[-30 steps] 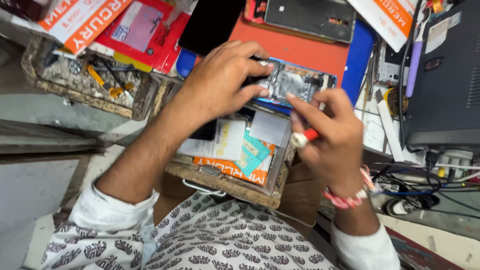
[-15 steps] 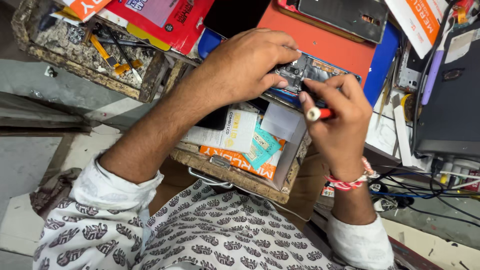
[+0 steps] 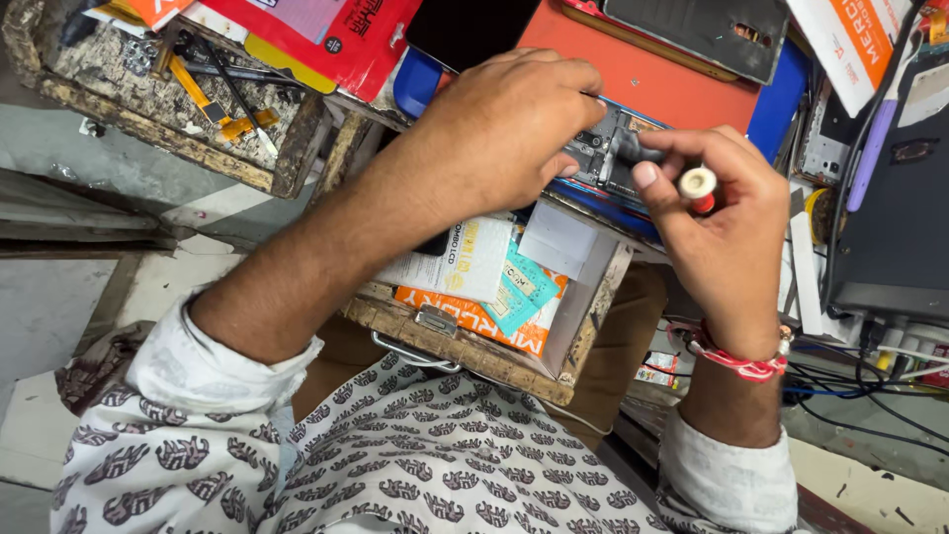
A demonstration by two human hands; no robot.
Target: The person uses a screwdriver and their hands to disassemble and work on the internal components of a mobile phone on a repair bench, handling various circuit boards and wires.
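The opened phone [image 3: 618, 153] lies flat on the orange mat [image 3: 652, 74], its long axis running from upper left to lower right in my view, with the bare circuit side facing up. Most of it is hidden under my hands, so only a short stretch of board shows between them. My left hand [image 3: 504, 124] comes in from the lower left and covers the phone's left end, fingers curled down and pressed together on its edge. My right hand [image 3: 717, 213] sits just to the right of the phone, thumb and fingers pinching a small screwdriver [image 3: 682, 173] with a red and white cap; the cap points back towards me and the dark shaft slants up and left to the board. I cannot tell exactly where the tip touches. Below the phone, an open wooden drawer [image 3: 474, 351] holds paper packets, white, teal and orange. At the upper left stands a worn wooden tray [image 3: 287, 158] with yellow flex strips. To the right, a dark box [image 3: 890, 227] sits above tangled cables on the tabletop
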